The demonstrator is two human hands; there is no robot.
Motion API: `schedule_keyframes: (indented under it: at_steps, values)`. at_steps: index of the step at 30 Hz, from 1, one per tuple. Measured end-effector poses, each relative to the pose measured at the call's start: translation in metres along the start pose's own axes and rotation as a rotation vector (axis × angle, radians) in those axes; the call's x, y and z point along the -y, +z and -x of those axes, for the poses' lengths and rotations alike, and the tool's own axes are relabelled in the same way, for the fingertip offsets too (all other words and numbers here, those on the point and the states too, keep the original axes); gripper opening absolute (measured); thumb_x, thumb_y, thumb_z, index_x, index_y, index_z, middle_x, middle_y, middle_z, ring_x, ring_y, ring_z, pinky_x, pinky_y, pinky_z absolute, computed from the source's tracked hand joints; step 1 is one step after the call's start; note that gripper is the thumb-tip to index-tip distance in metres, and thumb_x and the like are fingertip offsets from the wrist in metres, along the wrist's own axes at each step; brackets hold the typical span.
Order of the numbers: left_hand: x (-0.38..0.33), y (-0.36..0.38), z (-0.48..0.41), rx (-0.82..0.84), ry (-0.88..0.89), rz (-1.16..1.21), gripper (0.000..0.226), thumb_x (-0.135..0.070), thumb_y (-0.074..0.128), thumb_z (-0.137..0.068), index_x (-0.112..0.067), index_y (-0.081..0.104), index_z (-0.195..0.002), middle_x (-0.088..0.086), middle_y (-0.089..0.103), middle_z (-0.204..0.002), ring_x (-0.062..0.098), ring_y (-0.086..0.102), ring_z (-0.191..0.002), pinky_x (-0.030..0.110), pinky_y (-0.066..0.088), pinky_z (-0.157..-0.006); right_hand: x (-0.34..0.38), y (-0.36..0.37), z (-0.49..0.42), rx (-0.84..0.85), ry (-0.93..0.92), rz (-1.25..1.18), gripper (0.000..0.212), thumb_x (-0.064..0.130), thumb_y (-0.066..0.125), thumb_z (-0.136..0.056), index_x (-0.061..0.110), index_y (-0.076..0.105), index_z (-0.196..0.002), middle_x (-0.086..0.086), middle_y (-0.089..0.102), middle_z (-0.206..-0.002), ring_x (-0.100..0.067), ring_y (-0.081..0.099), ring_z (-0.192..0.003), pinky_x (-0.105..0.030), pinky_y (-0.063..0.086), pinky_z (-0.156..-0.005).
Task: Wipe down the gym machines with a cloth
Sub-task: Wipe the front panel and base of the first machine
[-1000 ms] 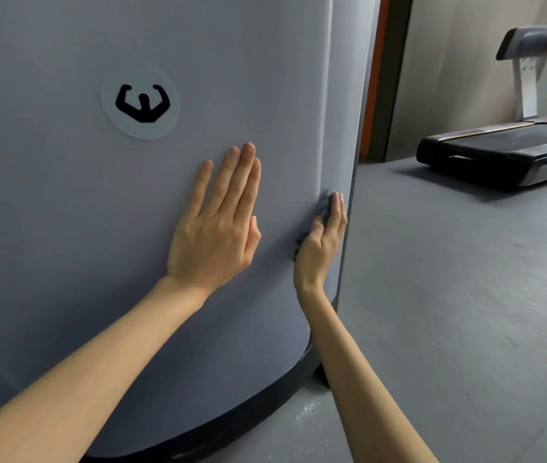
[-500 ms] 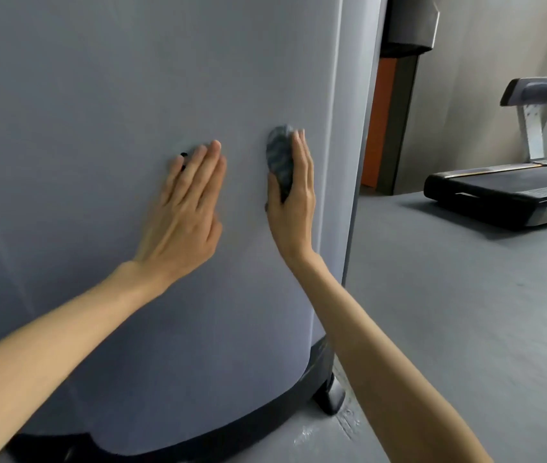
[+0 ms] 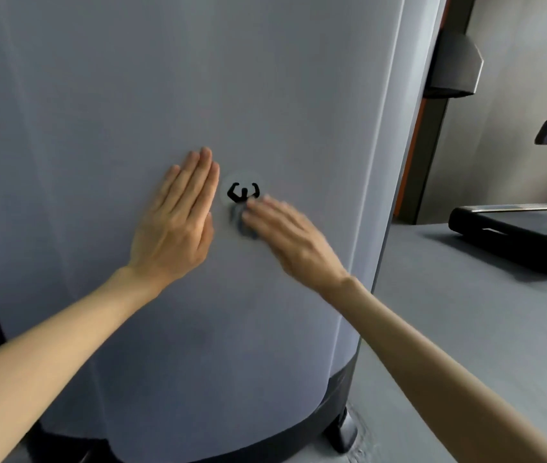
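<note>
Grip of the right hand is released rather than clenched: the fingers lie straight and flat, pressing a small dark grey cloth against the pale grey side panel of the gym machine. This hand is blurred, so how the thumb lies cannot be told. The cloth shows only at the fingertips, bunched under them, and touches the lower rim of a round badge with a black logo, well in from the panel's right edge. Grip of the left hand is likewise released: its palm rests flat on the panel with the fingers together and pointing up, just left of the logo and apart from the cloth. Both bare forearms reach in from the lower corners of the view. At the panel's bottom edge runs a dark curved base standing on a grey floor. Beyond the right edge, a black treadmill sits on that floor by a beige wall.
</note>
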State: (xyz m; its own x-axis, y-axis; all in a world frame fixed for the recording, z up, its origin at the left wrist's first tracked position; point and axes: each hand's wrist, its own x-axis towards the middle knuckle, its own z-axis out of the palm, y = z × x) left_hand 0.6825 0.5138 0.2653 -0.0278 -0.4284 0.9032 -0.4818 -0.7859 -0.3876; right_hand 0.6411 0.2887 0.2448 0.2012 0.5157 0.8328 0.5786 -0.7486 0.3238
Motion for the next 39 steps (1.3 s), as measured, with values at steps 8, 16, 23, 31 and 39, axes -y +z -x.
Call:
schedule_keyframes:
  at_steps: [8, 16, 23, 31, 39]
  values:
    - [-0.001, 0.001, 0.001, -0.013, 0.007, -0.021, 0.054, -0.009, 0.036, -0.097, 0.01, 0.028, -0.147, 0.025, 0.026, -0.155, 0.035, 0.024, -0.146, 0.044, 0.016, -0.122, 0.002, 0.006, -0.045, -0.266, 0.141, -0.075, 0.041, -0.012, 0.056, -0.09, -0.006, 0.056, -0.13, -0.022, 0.05, -0.14, -0.034, 0.04, -0.137, -0.049, 0.03, -0.115]
    - [-0.002, 0.003, 0.005, -0.036, -0.006, -0.037, 0.054, -0.01, 0.037, -0.098, 0.008, 0.029, -0.148, 0.022, 0.025, -0.156, 0.034, 0.025, -0.146, 0.044, 0.018, -0.122, -0.017, -0.011, -0.006, 0.084, -0.162, 0.038, 0.04, -0.005, 0.049, -0.095, 0.002, 0.057, -0.133, -0.014, 0.051, -0.142, -0.029, 0.043, -0.137, -0.047, 0.035, -0.113]
    - [-0.003, 0.005, 0.005, -0.045, -0.005, -0.036, 0.054, -0.011, 0.037, -0.098, 0.007, 0.028, -0.149, 0.021, 0.024, -0.157, 0.033, 0.025, -0.147, 0.045, 0.021, -0.121, 0.001, 0.019, 0.007, -0.217, 0.141, -0.027, 0.046, -0.016, 0.053, -0.087, -0.004, 0.055, -0.132, -0.019, 0.048, -0.142, -0.032, 0.036, -0.139, -0.051, 0.027, -0.116]
    - [-0.003, 0.006, 0.007, -0.069, -0.01, -0.043, 0.057, -0.009, 0.04, -0.096, 0.006, 0.027, -0.15, 0.019, 0.022, -0.157, 0.032, 0.025, -0.147, 0.045, 0.021, -0.121, 0.024, 0.04, 0.085, 0.02, 0.02, 0.038, 0.053, -0.008, 0.049, -0.093, 0.011, 0.044, -0.142, -0.005, 0.039, -0.151, -0.023, 0.033, -0.143, -0.042, 0.026, -0.118]
    - [-0.003, 0.007, 0.007, -0.055, 0.001, -0.057, 0.058, -0.01, 0.04, -0.096, 0.006, 0.026, -0.15, 0.021, 0.024, -0.157, 0.032, 0.023, -0.147, 0.045, 0.018, -0.122, -0.02, 0.04, 0.033, -1.156, 1.376, -0.262, 0.042, 0.013, 0.043, -0.1, 0.007, 0.047, -0.141, -0.003, 0.049, -0.139, -0.021, 0.046, -0.132, -0.038, 0.038, -0.11]
